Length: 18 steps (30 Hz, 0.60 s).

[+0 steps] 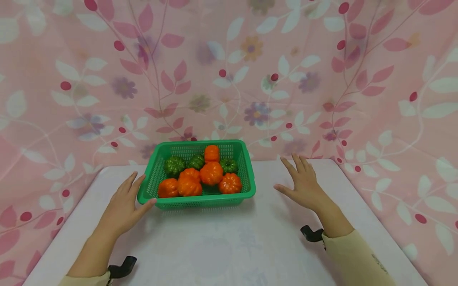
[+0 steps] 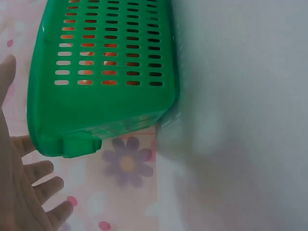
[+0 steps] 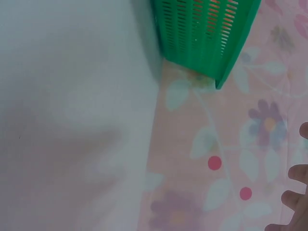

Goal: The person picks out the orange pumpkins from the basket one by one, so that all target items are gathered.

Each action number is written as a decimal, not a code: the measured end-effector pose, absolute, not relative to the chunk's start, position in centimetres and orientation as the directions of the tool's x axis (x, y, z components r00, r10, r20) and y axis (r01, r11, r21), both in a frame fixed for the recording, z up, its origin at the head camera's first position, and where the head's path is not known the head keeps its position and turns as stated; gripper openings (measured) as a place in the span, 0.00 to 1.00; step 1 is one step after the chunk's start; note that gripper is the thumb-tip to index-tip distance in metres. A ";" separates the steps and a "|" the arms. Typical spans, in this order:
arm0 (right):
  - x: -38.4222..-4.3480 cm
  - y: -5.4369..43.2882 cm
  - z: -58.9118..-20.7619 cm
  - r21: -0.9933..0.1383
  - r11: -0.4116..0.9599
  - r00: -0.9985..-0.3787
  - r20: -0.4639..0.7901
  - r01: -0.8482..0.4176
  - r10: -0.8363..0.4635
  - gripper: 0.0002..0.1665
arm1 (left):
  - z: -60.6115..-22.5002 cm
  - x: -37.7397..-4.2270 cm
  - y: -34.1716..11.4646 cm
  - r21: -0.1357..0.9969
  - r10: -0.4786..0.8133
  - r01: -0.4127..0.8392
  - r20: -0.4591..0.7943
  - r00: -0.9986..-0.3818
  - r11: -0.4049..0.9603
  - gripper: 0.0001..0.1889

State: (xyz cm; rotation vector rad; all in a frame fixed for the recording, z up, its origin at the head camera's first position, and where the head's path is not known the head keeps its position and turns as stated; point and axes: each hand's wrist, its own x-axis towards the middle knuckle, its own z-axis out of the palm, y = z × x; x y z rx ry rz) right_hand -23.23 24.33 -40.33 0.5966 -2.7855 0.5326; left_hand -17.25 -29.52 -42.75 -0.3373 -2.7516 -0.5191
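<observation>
A green plastic basket (image 1: 205, 201) stands at the back of the white table, holding several orange pumpkins (image 1: 211, 173) and three green pumpkins (image 1: 175, 166). At the basket's left end is my left hand (image 1: 123, 210), fingers spread and thumb apart; it overlaps the basket's front left corner in the head view. In the left wrist view, its fingers (image 2: 48, 187) show beside the basket's rim (image 2: 41, 120). My right hand (image 1: 302, 184) hovers to the right of the basket, apart from it, with fingers spread and nothing held. Only its fingertips (image 3: 299, 173) show in the right wrist view.
The white table (image 1: 222, 246) reaches forward to a pink floral cloth (image 1: 229, 79) hanging behind and along both sides. The basket stands close to that back cloth. Black wrist mounts (image 1: 122, 267) sit at both cuffs, and pale sleeves (image 1: 354, 258) cover the forearms.
</observation>
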 end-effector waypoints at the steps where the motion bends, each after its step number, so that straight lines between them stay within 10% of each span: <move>1: -23.3 24.0 -40.3 -0.305 0.845 -0.886 0.305 -0.439 -0.350 0.56 | -42.8 -17.4 -29.5 0.331 0.165 0.287 0.351 -0.922 0.899 0.47; 18: -24.2 17.9 -40.2 -0.382 0.764 -0.848 0.337 -0.521 -0.410 0.54 | -44.2 -19.1 -29.0 0.542 0.119 0.297 0.338 -0.934 0.786 0.45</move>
